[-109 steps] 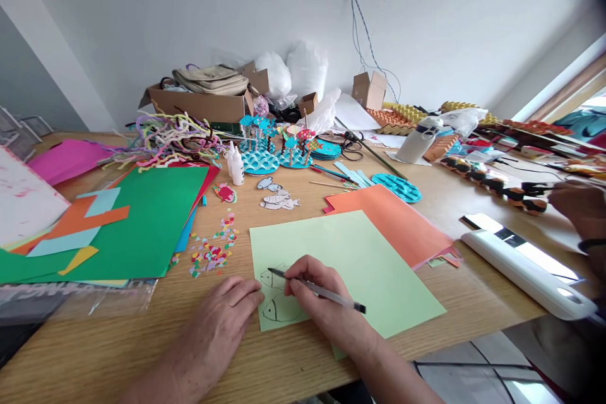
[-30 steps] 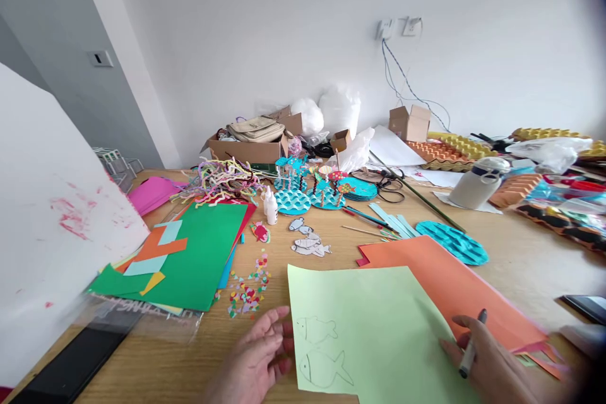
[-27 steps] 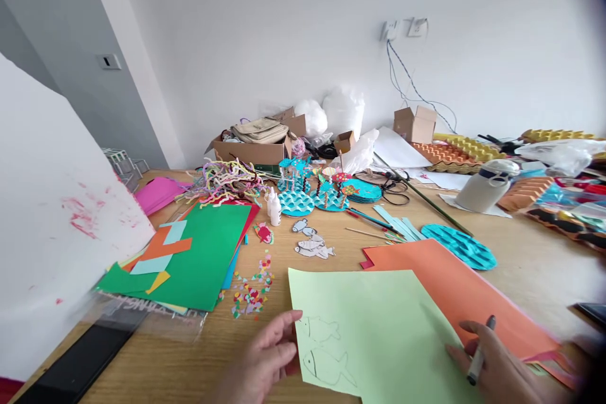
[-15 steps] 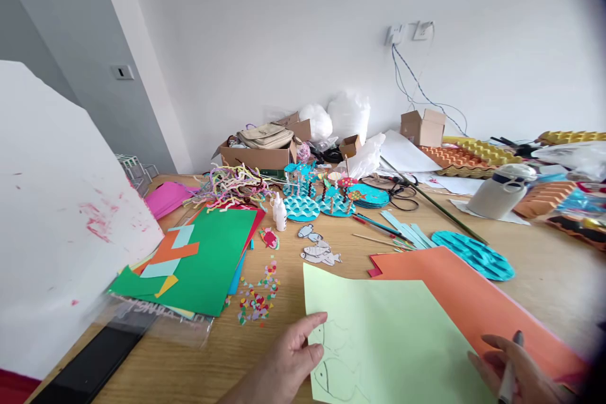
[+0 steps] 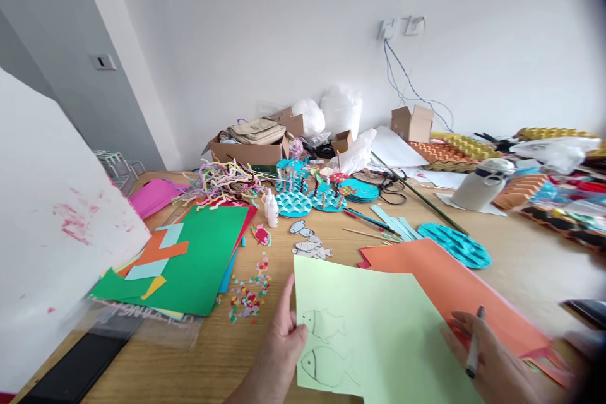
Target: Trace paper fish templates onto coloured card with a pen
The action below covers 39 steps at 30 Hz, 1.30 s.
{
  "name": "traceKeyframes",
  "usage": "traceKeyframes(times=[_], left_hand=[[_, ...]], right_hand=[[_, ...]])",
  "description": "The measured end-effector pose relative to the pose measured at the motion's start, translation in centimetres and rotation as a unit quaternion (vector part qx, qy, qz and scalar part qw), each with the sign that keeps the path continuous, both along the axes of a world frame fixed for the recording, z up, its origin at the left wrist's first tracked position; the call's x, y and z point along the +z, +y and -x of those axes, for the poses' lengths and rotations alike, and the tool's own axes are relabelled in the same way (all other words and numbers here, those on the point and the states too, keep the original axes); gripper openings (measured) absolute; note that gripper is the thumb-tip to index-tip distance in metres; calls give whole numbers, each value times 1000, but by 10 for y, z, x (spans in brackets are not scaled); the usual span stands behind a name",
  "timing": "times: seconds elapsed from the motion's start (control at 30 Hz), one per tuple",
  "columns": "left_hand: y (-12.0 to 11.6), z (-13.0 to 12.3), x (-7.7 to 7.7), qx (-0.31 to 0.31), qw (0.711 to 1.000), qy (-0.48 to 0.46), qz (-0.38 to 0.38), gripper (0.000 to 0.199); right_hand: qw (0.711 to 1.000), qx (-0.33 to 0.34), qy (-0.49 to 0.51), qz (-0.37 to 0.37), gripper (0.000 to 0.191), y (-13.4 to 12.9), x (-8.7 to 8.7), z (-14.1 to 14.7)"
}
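A pale green sheet of paper (image 5: 398,322) is in front of me, its lower left part bearing two fish drawn in dark outline. My left hand (image 5: 277,347) grips its left edge, thumb on top and fingers partly hidden behind. A grey-white marker (image 5: 475,342) with a dark end is held in my right hand (image 5: 497,360), whose fingertips are at the sheet's right edge. Under and beside the sheet lies orange paper (image 5: 466,284). Just beyond the sheet's top edge are several cut-out paper fish (image 5: 310,247), grey and blue.
To the left, a green sheet (image 5: 208,252) carries coloured scraps, with confetti (image 5: 250,297) beside it. Glue bottles (image 5: 271,209), blue paper stands with fish (image 5: 292,203) and pipe cleaners (image 5: 222,183) are farther back. A blue corrugated oval (image 5: 454,245) and a white jar (image 5: 483,186) lie rightward.
My left fingers have slid behind the sheet's edge and its near left part has lifted, showing both fish more fully. The view has turned slightly right. The marker stays in my right hand.
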<state>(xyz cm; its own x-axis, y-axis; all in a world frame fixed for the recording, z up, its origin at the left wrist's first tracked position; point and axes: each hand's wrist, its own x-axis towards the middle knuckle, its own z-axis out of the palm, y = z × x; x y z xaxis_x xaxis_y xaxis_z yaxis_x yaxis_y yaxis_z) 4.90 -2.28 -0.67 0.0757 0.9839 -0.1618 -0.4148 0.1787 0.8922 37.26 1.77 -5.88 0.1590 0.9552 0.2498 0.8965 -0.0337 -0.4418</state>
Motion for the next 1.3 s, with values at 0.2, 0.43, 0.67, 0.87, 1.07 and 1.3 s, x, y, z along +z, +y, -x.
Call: traceKeyframes(times=[0.2,0.43,0.67,0.87,1.07,1.3], left_hand=[[-8,10,11,-79,986,-121,85,64],[-1,7,13,-102,969,-119,192,42],[-2,2,12,-128,939,-181,264,49],[-11,-1,8,-187,917,-236,261,62],[-9,-7,15,-165,930,-203,257,70],[1,-22,67,-299,896,-234,230,58]], right_hand=[[997,-7,5,70,37,-8,27,19],[995,-52,-9,88,37,-17,37,25],[979,-106,-85,155,37,-25,50,26],[958,-116,-91,247,29,-39,59,21],[971,-90,-42,217,26,-52,52,17],[992,-59,79,84,33,-57,53,18]])
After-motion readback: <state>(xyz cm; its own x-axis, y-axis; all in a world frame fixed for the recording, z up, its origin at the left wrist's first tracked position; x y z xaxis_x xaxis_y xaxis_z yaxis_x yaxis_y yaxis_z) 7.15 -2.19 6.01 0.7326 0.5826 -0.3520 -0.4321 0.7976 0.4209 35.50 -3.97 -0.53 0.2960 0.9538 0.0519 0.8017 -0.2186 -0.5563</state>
